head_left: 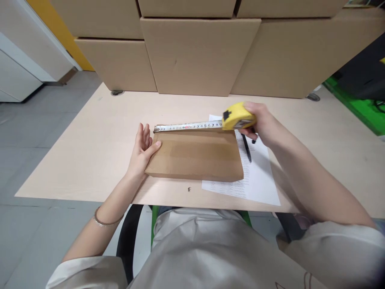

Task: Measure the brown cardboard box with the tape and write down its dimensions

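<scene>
A flat brown cardboard box [197,154] lies on the light wooden table [99,136]. My left hand [142,150] rests open against the box's left end, fingers straight, thumb on its top. My right hand [260,122] is closed round a yellow tape measure [237,116]. Its steel blade [188,127] is pulled out along the box's far edge, the hook at the far left corner. A black pen [246,147] lies on a printed white sheet [255,176] just right of the box, partly under my right hand.
Large cardboard cartons [198,56] are stacked along the table's far edge. Grey floor [36,132] and a white cabinet [21,60] lie to the left. Something green [355,102] stands at the right. A small dark mark [189,189] sits near the table's front edge.
</scene>
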The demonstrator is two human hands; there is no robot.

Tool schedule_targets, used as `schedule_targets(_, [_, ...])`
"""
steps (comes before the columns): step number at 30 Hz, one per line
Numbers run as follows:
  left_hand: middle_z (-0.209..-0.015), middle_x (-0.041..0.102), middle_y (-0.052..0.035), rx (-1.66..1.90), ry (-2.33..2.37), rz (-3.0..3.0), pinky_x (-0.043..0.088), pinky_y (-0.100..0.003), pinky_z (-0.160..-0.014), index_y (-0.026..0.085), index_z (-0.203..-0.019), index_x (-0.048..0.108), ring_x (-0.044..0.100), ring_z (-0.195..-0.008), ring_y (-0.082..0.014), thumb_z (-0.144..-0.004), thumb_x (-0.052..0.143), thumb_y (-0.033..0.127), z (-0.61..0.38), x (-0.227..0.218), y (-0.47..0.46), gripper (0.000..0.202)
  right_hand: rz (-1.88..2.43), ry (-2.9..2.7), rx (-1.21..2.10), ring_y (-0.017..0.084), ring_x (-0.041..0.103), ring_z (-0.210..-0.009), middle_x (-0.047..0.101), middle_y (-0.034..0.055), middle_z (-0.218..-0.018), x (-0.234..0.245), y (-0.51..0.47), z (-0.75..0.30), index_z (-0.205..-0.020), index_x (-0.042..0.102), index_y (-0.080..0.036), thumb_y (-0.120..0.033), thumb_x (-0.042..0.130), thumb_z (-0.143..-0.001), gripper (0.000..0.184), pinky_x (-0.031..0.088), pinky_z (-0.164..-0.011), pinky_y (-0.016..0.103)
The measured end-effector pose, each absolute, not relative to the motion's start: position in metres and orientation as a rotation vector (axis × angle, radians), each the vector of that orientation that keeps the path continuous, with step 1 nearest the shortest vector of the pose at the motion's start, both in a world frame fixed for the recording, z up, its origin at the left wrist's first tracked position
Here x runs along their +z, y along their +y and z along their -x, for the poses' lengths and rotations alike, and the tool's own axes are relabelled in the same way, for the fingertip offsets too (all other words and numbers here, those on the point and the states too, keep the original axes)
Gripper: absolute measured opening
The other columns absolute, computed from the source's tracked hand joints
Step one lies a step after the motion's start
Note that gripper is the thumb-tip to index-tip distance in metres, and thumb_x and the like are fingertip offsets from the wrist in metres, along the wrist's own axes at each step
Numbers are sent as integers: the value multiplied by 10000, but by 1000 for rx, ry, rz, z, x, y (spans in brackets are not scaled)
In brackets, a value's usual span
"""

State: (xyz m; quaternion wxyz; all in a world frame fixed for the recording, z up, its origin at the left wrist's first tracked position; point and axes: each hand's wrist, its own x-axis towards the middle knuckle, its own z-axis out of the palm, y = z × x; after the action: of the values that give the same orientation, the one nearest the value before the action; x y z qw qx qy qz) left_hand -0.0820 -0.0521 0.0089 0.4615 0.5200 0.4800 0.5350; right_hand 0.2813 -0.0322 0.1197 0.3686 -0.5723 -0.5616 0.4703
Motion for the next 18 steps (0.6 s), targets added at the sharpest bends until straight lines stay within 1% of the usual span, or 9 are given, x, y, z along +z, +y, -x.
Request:
schedule_targets(3, [-1931,279,-92,1293,1206,-1202,251,-508,-1454,395,-1756,422,158,-1809,-343,-788,1003,512,81,11,-53,1135,1335,-1680,1146,148,413,-502,527,-3,-602,128,-30,-236,-808,632,-241,-741,654,-970,526,289,-493,303])
schedule_targets(5, [-1914,331,-82,1263,1213,-1150,313,-492,-1439,388,-1719,487,214,-1799,-346,-807,992,486,79,15,-55,1047,1314,-1837,1068,177,529,-593,616,26,-698,130,-29,-208,-844,658,-231,-743,699,-959,527,368,-557,310])
schedule_targets(7, [-1886,401,-71,1233,1197,-1129,376,-487,-1415,382,-1665,560,301,-1775,-359,-838,965,472,77,19,-58,926,1269,-1979,970,220,633,-724,711,55,-833,131,-30,-188,-969,710,-225,-717,754,-939,495,430,-635,323])
schedule_targets(9, [-1858,455,-68,1209,1170,-1126,429,-494,-1389,370,-1622,610,387,-1739,-376,-871,937,458,75,22,-59,824,1174,-2086,895,256,700,-850,773,72,-970,131,-32,-179,-1153,729,-228,-681,777,-938,503,477,-716,336])
schedule_targets(12, [-1835,494,-70,1204,1176,-1083,506,-501,-1337,369,-1598,635,463,-1698,-397,-878,934,434,75,22,-59,782,1106,-2166,739,308,752,-1001,808,105,-1154,126,-44,-186,-1370,677,-238,-661,763,-950,603,527,-828,374])
schedule_targets(14, [-1820,516,-69,1210,1205,-1033,543,-500,-1307,375,-1598,638,494,-1677,-408,-868,944,428,76,22,-59,793,1173,-2185,574,361,764,-1087,803,150,-1255,118,-57,-197,-1437,648,-224,-665,761,-938,675,548,-884,423])
schedule_targets(16, [-1812,528,-64,1207,1231,-1001,557,-498,-1295,377,-1600,645,512,-1665,-413,-866,946,418,75,23,-59,794,1269,-2197,433,406,762,-1139,791,194,-1307,106,-72,-208,-1472,635,-199,-656,758,-932,718,562,-916,473])
schedule_targets(18, [-1823,515,-54,1198,1260,-987,548,-490,-1303,372,-1614,641,501,-1671,-412,-877,938,405,73,27,-62,795,1343,-2222,321,423,753,-1154,781,220,-1336,93,-86,-216,-1506,622,-167,-620,756,-945,733,566,-943,510])
